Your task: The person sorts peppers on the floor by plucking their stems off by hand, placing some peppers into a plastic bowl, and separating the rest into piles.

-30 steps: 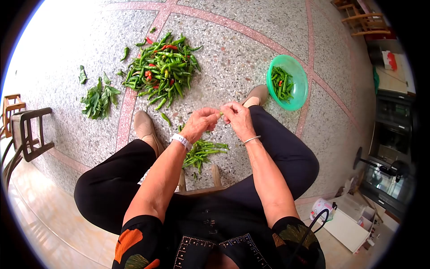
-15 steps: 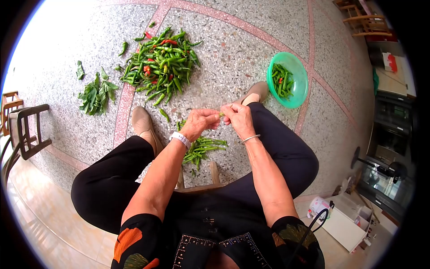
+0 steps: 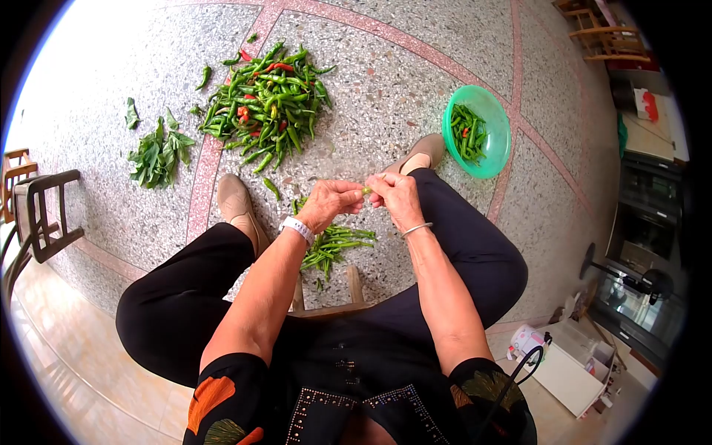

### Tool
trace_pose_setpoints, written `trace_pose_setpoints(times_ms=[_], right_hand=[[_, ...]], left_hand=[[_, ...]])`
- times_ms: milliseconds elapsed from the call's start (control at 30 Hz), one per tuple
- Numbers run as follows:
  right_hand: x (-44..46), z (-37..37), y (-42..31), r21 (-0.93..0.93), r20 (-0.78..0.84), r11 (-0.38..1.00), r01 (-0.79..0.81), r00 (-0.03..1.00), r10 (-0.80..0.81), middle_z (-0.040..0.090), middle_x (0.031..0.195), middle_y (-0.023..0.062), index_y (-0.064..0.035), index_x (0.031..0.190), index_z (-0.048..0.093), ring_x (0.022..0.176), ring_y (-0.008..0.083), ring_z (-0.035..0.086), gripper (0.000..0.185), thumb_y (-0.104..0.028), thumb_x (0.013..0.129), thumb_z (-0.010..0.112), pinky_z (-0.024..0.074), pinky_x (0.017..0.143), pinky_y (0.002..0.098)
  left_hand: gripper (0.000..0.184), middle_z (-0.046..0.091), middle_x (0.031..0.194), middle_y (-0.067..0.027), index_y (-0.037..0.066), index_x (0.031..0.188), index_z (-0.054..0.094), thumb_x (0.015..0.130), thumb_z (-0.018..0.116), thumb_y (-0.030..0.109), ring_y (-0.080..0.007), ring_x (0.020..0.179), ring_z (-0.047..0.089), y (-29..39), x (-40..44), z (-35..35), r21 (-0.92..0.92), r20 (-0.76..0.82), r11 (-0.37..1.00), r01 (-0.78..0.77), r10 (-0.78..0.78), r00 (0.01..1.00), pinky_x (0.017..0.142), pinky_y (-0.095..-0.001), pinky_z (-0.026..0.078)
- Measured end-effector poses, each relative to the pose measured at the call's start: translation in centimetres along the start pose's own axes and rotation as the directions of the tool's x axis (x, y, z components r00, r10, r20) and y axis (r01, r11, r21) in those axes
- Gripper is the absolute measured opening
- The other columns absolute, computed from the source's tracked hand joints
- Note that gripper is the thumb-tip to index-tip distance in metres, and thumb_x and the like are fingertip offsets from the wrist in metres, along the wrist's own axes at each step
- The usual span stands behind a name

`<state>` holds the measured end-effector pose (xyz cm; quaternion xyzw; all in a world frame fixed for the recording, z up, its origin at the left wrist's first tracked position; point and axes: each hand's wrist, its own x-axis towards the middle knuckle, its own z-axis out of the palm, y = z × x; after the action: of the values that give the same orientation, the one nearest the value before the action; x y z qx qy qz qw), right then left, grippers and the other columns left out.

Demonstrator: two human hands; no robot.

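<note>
Between my knees, my left hand [image 3: 331,203] and my right hand [image 3: 396,197] meet with their fingers pinched together. A small yellow-green bit of a chili pepper [image 3: 366,190] shows between the fingertips of both hands; the rest is hidden by the fingers. Below the hands, a small heap of slim green chili peppers [image 3: 337,246] lies on the floor, partly covered by my left wrist. A big pile of green and red chili peppers [image 3: 271,107] is spread farther out. To the right stands a green plastic bowl [image 3: 498,152] with some chili peppers in it.
Loose green leaves [image 3: 159,157] lie on the speckled floor [image 3: 386,81] at left. A dark wooden chair [image 3: 48,215] stands at the left edge. Part of a wooden stool [image 3: 356,285] shows under me. At right are a white cabinet [image 3: 567,371] and dark glass-fronted units [image 3: 645,289].
Both hands stay almost in the same place, still pinching the chili pepper. The piles and the bowl are unchanged, apart from a very slight shift of the view.
</note>
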<state>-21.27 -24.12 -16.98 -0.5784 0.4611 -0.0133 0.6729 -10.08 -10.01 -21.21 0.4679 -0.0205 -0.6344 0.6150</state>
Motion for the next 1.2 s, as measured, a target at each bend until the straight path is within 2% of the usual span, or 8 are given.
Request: trace_pose_setpoints(times_ms=[133, 233, 533, 700, 1200], right_hand=[[-0.2, 0.0, -0.1, 0.027, 0.021, 1.0, -0.014, 1.0, 0.013, 0.064, 0.071, 0.0051, 0.0036, 0.093, 0.069, 0.059, 0.0091, 0.058, 0.019, -0.015, 0.091, 0.066, 0.0488, 0.053, 0.0229], [-0.2, -0.6, -0.2, 0.202, 0.083, 0.976, -0.087, 0.994, 0.071, 0.062, 0.072, 0.0046, 0.0032, 0.095, 0.068, 0.06, 0.0093, 0.058, 0.019, -0.015, 0.093, 0.064, 0.0496, 0.056, 0.023], [0.3, -1.7, 0.3, 0.341, 0.189, 0.912, -0.229, 0.967, 0.172, 0.062, 0.072, 0.0024, 0.0018, 0.095, 0.066, 0.061, 0.0091, 0.058, 0.02, -0.018, 0.095, 0.063, 0.0498, 0.057, 0.023], [0.1, -1.3, 0.5, 0.31, 0.17, 0.931, -0.193, 0.975, 0.146, 0.063, 0.073, 0.0023, 0.0012, 0.095, 0.067, 0.062, 0.0087, 0.058, 0.022, -0.021, 0.094, 0.065, 0.0499, 0.057, 0.0226], [-0.8, -0.3, -0.6, 0.188, 0.199, 0.979, -0.085, 0.979, 0.047, 0.064, 0.078, 0.0037, 0.0005, 0.099, 0.067, 0.068, 0.0095, 0.06, 0.019, -0.016, 0.091, 0.069, 0.0517, 0.063, 0.0237]], left_hand=[[0.029, 0.069, 0.088, -0.0107, -0.008, 0.108, 0.067, 0.089, 0.069, 0.014, -0.0167, 0.076, 0.066, -0.1, -0.1, -0.2, 0.002, -0.003, 1.0, 0.003, -0.003, 1.0, 0.074, -0.0295, 0.057], [0.029, 0.069, 0.088, -0.0109, -0.008, 0.108, 0.067, 0.089, 0.069, 0.014, -0.0166, 0.076, 0.066, 0.0, 0.0, 0.0, 0.027, -0.007, 1.0, 0.001, -0.001, 1.0, 0.074, -0.0294, 0.057], [0.024, 0.069, 0.089, -0.0082, -0.005, 0.111, 0.066, 0.094, 0.064, 0.012, -0.014, 0.077, 0.065, 0.3, -0.1, 0.3, 0.024, 0.013, 0.999, 0.043, -0.043, 0.999, 0.077, -0.0278, 0.057], [0.024, 0.068, 0.091, -0.0098, -0.008, 0.11, 0.065, 0.095, 0.062, 0.01, -0.0164, 0.081, 0.066, -0.1, 0.0, -0.2, -0.057, 0.041, 0.997, 0.042, -0.04, 0.998, 0.077, -0.0288, 0.057], [0.023, 0.069, 0.096, -0.0093, -0.007, 0.113, 0.065, 0.094, 0.059, 0.005, -0.0144, 0.083, 0.065, 0.0, -0.2, -1.0, -0.091, 0.07, 0.995, 0.04, -0.034, 0.997, 0.08, -0.0281, 0.056]])
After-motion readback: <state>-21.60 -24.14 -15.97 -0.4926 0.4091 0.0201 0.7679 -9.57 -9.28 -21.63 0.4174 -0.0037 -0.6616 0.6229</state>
